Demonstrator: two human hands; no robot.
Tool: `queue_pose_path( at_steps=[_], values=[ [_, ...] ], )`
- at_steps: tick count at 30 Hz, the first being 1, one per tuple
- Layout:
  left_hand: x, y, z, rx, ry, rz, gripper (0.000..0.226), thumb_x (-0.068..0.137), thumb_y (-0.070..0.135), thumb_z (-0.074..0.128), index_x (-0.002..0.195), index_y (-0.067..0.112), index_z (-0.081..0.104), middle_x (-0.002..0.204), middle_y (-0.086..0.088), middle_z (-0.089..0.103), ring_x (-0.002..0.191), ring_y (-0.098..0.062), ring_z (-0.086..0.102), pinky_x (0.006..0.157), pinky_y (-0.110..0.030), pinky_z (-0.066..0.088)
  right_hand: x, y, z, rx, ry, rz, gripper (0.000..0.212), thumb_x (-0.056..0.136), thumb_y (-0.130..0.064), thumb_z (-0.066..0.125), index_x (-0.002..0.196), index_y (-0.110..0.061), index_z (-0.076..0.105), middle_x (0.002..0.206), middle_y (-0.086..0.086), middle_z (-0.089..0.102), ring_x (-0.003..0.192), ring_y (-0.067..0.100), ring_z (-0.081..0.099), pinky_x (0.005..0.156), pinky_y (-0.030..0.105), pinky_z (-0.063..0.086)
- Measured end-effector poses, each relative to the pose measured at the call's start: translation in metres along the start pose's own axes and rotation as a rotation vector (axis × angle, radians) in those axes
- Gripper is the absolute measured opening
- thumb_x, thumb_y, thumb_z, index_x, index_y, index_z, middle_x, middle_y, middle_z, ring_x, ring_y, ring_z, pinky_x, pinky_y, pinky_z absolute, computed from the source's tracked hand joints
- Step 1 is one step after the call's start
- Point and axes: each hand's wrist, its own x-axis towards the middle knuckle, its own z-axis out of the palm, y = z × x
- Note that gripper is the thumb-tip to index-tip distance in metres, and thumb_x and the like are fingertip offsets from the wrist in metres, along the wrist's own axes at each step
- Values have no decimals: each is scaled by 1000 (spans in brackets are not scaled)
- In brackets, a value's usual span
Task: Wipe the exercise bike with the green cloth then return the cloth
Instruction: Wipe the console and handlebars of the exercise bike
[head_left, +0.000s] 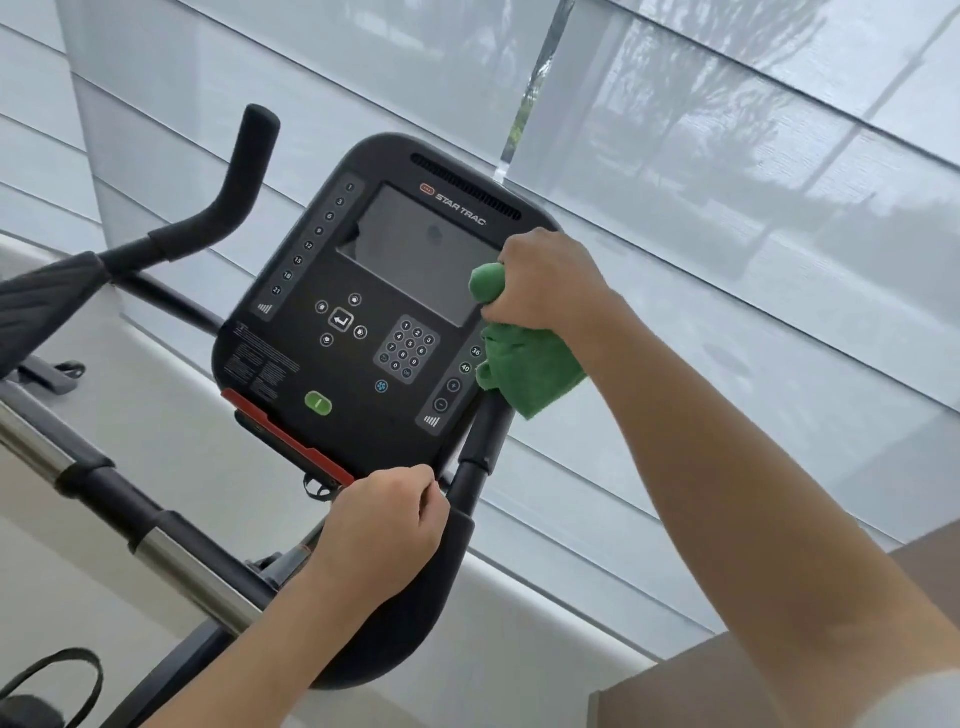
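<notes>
Exercise bike console (363, 291): matte black plastic slab with rounded corners, tilted so its top leans toward the upper right. Dark glossy screen (415, 249) in the upper half, slotted vent along the top edge, "STAR TRAC" lettering just below it. Printed number columns run down both sides. Round-key keypad (408, 348) near centre right, green oval button (318, 403) low down, red strip (285, 439) along the lower left edge.

Green cloth (524, 364): soft, nubby microfibre, bunched and creased. Long axis runs roughly top to bottom; a rounded wad pokes out above the fingers against the screen's right edge, while the loose tail hangs below the fist over the console's right side and the black upright bar (480, 441).

Right hand (545, 283): fingers curled tight round the cloth, knuckles toward the camera, pressing it at the console's right edge.

Left hand (384, 525): at the console's bottom edge, fingers curled over the black curved frame there; appears to grip it, though the fingertips are hidden.

Handlebar (228, 192): black, foam-textured, bent upward at the left. A chrome tube (171, 556) with black sleeves crosses the lower left. Pale translucent window blinds (727, 182) fill the background.
</notes>
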Motion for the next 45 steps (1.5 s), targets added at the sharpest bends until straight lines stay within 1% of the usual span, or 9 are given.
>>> queue_pose_path(
  at_steps=[8, 11, 15, 19, 25, 31, 34, 39, 45],
  values=[
    [-2, -1, 0, 7, 6, -3, 35, 103, 28, 48, 70, 20, 50, 59, 6, 52, 56, -14, 54, 58, -31, 52, -31, 10, 37, 1204, 397, 379, 17, 82, -42, 86, 78, -27, 80, 75, -8, 78, 72, 7, 75, 66, 23, 58],
    [-2, -1, -1, 14, 11, 2, 34, 103, 28, 48, 70, 19, 50, 59, 5, 53, 56, -15, 55, 59, -33, 53, -52, -17, 65, 1163, 680, 424, 21, 92, -33, 78, 112, -29, 72, 96, -21, 76, 93, -2, 72, 86, 18, 56],
    [-2, 0, -1, 25, 12, -4, 34, 102, 26, 48, 71, 15, 50, 61, 2, 54, 58, -18, 56, 61, -41, 53, -82, -40, 86, 1090, 612, 422, 48, 97, -25, 68, 138, -36, 45, 112, -20, 71, 100, 0, 68, 92, 16, 52],
    [-3, 2, 2, 56, 20, -23, 34, 101, 26, 48, 70, 14, 46, 62, 1, 53, 59, -23, 53, 57, -40, 46, -120, -43, 114, 1078, 314, 581, 29, 99, -29, 68, 125, -25, 55, 101, -16, 70, 92, 5, 68, 91, 39, 57],
    [-1, 3, 6, 70, 29, 24, 38, 101, 25, 50, 65, 20, 41, 58, 5, 48, 52, -17, 47, 49, -28, 26, -154, -32, 112, 1077, 56, 570, 11, 101, -38, 62, 96, -28, 65, 91, -10, 73, 80, 3, 67, 66, 18, 46],
    [-8, -1, 3, 109, 74, 43, 40, 98, 25, 54, 61, 23, 41, 53, 6, 46, 46, -13, 44, 46, -26, 25, -181, -40, 100, 956, -82, 525, 25, 100, -40, 62, 77, -30, 60, 74, -10, 67, 70, 10, 63, 67, 27, 46],
    [-16, -4, 0, 128, 90, 49, 41, 98, 25, 57, 61, 24, 39, 51, 7, 43, 44, -13, 42, 46, -27, 28, -182, -31, 82, 969, 64, 531, 10, 97, -31, 70, 101, -31, 61, 100, -7, 69, 90, 10, 66, 76, 24, 48],
    [-41, -18, -3, 136, 131, 35, 39, 100, 30, 51, 62, 27, 39, 48, 9, 38, 41, -7, 38, 45, -20, 25, -149, -8, 63, 580, 460, 90, 47, 89, -17, 76, 135, -16, 63, 140, -4, 54, 130, 19, 49, 115, 28, 38],
    [-44, -19, -8, 71, 188, 73, 27, 97, 31, 48, 71, 23, 51, 58, 7, 44, 48, -13, 45, 44, -28, 39, -126, -24, 114, 409, 379, -155, 19, 90, -29, 79, 99, -11, 80, 112, -4, 70, 108, 27, 50, 99, 46, 47]
  ],
)
